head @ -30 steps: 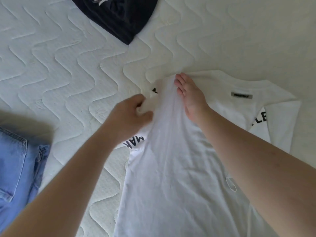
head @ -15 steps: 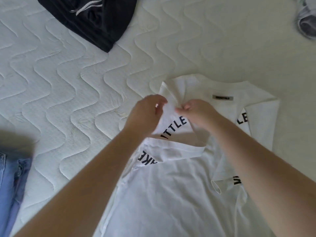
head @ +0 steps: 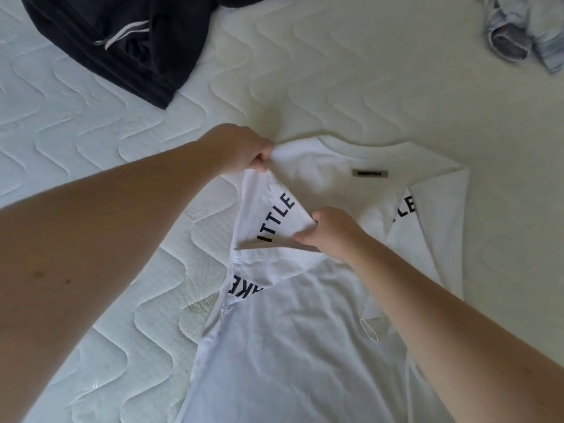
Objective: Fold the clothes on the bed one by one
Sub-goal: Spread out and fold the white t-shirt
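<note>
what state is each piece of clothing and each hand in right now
white t-shirt: flat on the mattress, partly folded
left hand: pinches the shirt's shoulder edge
right hand: pinches the folded sleeve
dark garment: unfolded, lying loose
pale garment: crumpled

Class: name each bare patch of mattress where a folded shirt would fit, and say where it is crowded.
Bare mattress lies between the black garment and the pale crumpled garment; also left of the white T-shirt. Crowded: around both hands, left hand and right hand, which grip the shirt.
</note>
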A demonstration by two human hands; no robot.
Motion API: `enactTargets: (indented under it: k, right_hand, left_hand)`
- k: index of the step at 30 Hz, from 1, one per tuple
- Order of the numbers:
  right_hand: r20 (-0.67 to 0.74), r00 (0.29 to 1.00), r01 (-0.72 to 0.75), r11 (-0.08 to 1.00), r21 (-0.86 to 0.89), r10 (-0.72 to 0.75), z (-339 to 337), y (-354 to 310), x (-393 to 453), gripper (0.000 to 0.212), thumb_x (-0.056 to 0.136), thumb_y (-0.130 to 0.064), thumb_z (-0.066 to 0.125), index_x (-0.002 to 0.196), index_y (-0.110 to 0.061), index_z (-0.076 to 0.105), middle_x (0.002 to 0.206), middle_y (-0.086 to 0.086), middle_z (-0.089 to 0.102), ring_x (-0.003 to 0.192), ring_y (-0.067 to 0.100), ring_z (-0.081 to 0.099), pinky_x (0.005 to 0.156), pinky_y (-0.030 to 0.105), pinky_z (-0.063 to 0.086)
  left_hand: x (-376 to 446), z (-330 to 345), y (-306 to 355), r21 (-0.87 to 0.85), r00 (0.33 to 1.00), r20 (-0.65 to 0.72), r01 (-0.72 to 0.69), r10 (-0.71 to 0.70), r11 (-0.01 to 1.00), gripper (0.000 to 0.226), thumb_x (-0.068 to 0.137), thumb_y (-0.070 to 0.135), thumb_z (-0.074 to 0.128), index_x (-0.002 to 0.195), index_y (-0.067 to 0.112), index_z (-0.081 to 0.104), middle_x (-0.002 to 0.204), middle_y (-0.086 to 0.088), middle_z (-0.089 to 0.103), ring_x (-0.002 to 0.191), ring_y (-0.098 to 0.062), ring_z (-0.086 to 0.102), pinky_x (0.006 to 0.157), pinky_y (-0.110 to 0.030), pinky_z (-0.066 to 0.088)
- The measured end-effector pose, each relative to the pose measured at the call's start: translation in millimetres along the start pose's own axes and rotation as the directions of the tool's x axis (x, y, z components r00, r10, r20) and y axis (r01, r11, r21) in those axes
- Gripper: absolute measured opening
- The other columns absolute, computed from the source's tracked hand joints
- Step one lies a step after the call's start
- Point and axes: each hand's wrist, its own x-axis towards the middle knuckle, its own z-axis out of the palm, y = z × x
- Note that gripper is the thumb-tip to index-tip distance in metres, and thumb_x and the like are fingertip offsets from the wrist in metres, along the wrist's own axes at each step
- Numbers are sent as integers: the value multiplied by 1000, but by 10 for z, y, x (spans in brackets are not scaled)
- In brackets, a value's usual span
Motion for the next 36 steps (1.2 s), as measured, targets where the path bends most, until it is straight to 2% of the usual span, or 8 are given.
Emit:
enactTargets:
  k: [6, 10, 14, 18, 21, 24, 30, 36]
  right_hand:
    - [117, 993, -23, 971, 239, -6, -166, 208, -92, 18, 80, -18, 73, 97, -17, 67, 92, 4, 69, 84, 20, 68, 67, 32, 60]
    - [148, 989, -57, 941, 335, 7, -217, 374, -132, 22, 77, -24, 77, 97, -24, 70, 83, -8, 70, 73, 11, 63, 60, 22, 45]
    - [60, 996, -86, 875, 476, 65, -54, 494, -170, 18, 78, -14, 77, 93, -19, 70, 94, 5, 74, 90, 24, 69, 74, 29, 50]
    - [22, 995, -92, 817, 569, 97, 71, 559, -246, 13, 88, -8, 63, 99, -14, 67, 96, 11, 70, 80, 19, 64, 56, 22, 52]
    - [68, 992, -122, 684, 719, 106, 98, 547, -300, 17, 91, 0, 56, 101, -8, 68, 86, 8, 67, 77, 17, 64, 64, 31, 61]
    - [55, 997, -77, 635, 768, 55, 84, 584, -335, 20, 87, 4, 61, 100, -8, 70, 80, 2, 69, 75, 16, 66, 75, 33, 59]
    - [97, 994, -93, 770, 631, 40, -37, 763, -373, 23, 78, -6, 74, 93, -23, 68, 91, -4, 71, 75, 6, 64, 64, 16, 46]
    - [-335, 933, 6, 924, 383, 133, -153, 902, -287, 25, 89, -17, 65, 114, -21, 65, 99, -10, 64, 87, 7, 56, 60, 10, 35]
  left_hand:
    - [-5, 206, 26, -70, 995, -82, 43, -49, 997, 23, 98, 37, 55, 100, 14, 54, 94, -5, 56, 78, -25, 52, 69, -32, 35]
    - [-14, 331, 11, -148, 979, -190, 50, -78, 988, 26, 96, 43, 55, 94, 17, 51, 95, 0, 53, 78, -24, 53, 71, -34, 40]
    - [14, 311, -65, -335, 981, -175, 17, -80, 942, 24, 91, 40, 64, 87, 19, 52, 81, 8, 53, 78, -21, 55, 61, -29, 34]
    - [-29, 161, -146, -546, 996, -40, 46, -81, 837, 29, 84, 30, 76, 110, 22, 63, 97, 9, 64, 95, -12, 63, 87, -28, 49]
    - [-40, 79, -230, -442, 999, 22, 38, -32, 896, 33, 89, 18, 71, 121, 19, 64, 101, 9, 64, 101, -11, 64, 90, -23, 43]
    - [7, 10, -247, -272, 999, -43, 6, -19, 962, 18, 92, 18, 67, 110, 19, 69, 101, 4, 67, 96, -15, 61, 82, -26, 41]
    - [130, -79, -62, -16, 998, -66, 19, -20, 1000, 17, 97, 31, 59, 108, 24, 69, 104, 1, 67, 92, -21, 57, 76, -30, 39]
    - [95, 29, 215, 77, 981, -181, 81, -67, 994, 17, 97, 21, 54, 109, 14, 64, 112, -7, 57, 94, -29, 57, 81, -41, 47]
